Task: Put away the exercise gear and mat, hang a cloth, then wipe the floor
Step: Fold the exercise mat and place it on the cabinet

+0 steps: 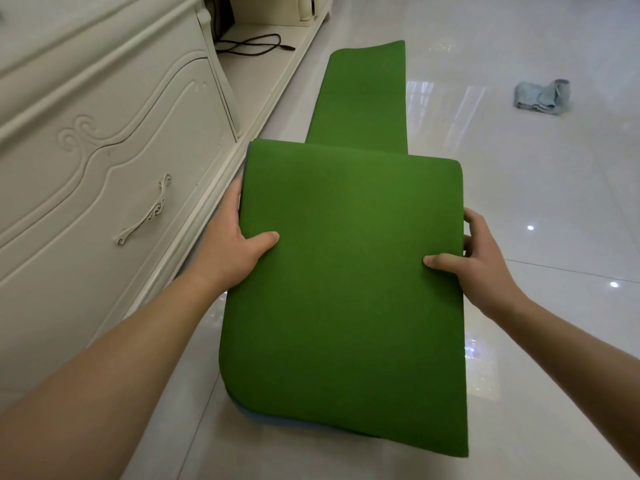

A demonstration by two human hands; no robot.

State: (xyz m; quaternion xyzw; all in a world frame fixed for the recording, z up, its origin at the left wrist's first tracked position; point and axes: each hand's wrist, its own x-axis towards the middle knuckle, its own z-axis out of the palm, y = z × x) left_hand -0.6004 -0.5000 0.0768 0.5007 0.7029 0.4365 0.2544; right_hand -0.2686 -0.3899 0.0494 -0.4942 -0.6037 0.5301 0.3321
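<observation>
While gripped: 1 mat [346, 271], 2 hands [232, 244] [481, 261]

No text, label, brand, number or sign can be read in the head view. The visible faces of the green mat [346, 289], the white cabinet [104, 140] at 9 o'clock and the cloth [542, 97] at 2 o'clock carry no legible marking.
</observation>
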